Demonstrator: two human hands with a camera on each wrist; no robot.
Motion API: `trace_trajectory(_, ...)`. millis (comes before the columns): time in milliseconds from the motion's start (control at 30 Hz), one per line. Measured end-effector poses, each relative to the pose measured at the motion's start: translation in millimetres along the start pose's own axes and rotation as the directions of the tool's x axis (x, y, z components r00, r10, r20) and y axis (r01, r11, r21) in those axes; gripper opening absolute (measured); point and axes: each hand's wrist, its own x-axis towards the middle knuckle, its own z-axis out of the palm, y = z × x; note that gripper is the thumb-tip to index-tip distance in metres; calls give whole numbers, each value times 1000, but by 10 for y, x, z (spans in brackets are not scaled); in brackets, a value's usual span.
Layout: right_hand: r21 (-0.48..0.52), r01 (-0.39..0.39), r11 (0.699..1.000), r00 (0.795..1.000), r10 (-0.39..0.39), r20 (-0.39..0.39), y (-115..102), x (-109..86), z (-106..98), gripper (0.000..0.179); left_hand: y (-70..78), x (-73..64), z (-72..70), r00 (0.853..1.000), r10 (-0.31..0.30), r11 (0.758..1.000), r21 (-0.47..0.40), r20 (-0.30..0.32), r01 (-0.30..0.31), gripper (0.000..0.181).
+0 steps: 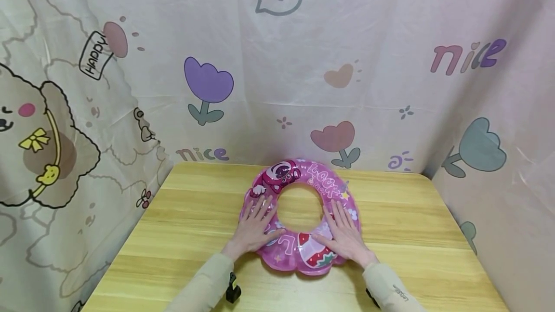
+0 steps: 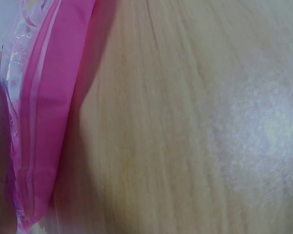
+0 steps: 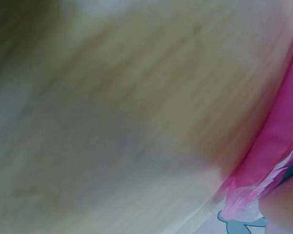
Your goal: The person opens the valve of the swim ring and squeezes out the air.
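A pink inflatable swim ring with a scalloped edge lies on the wooden table, printed with a bear, a strawberry and the word LOOK. Flat on its left side rests my left hand, fingers straight and a little spread. My right hand lies the same way on the right side, its thumb over the strawberry print. In the left wrist view the pink rim runs down the left edge. The right wrist view shows the rim at the right, with part of the hand beside it.
The light wooden table reaches back to a printed cloth with tulips and words. Similar cloth hangs at the left and right sides. Black wrist gear sits at the left sleeve.
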Motion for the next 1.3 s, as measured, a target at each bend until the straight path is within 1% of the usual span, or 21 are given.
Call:
trace_trajectory(200,-6,5,1000,1000,-5,-7,-2,-4,3,98,-3,-4,10,1000,6,1000,5,-20,-6,89)
trace_trajectory(267,-6,6,1000,1000,-6,-10,-3,-7,4,98,-6,-5,14,1000,3,1000,7,-17,-3,89)
trace_trajectory(433,-9,12,1000,1000,-12,-23,0,-8,11,98,-11,-8,29,999,16,1000,7,-33,-16,88)
trace_trajectory(600,-4,2,1000,1000,-3,-8,10,-6,16,98,-8,-10,34,999,22,1000,-5,-49,-22,89)
trace_trajectory(700,-8,-2,1000,1000,2,-5,14,-6,21,98,-5,-10,38,999,15,1000,4,-31,-15,89)
trace_trajectory(900,-8,6,1000,1000,-6,-19,7,-6,22,98,-3,-11,52,1000,-9,1000,-12,-6,8,90)
trace_trajectory(1033,-4,0,1000,1000,0,-5,9,-9,21,98,-2,-11,56,1000,-15,1000,-23,5,15,90)
trace_trajectory(1167,-11,-2,1000,1000,2,1,9,-14,21,98,-3,-11,59,1000,-17,1000,-25,10,17,90)
trace_trajectory(1300,-10,4,1000,1000,-4,-1,10,-14,17,97,-1,-10,55,1000,-6,999,-32,-8,6,90)
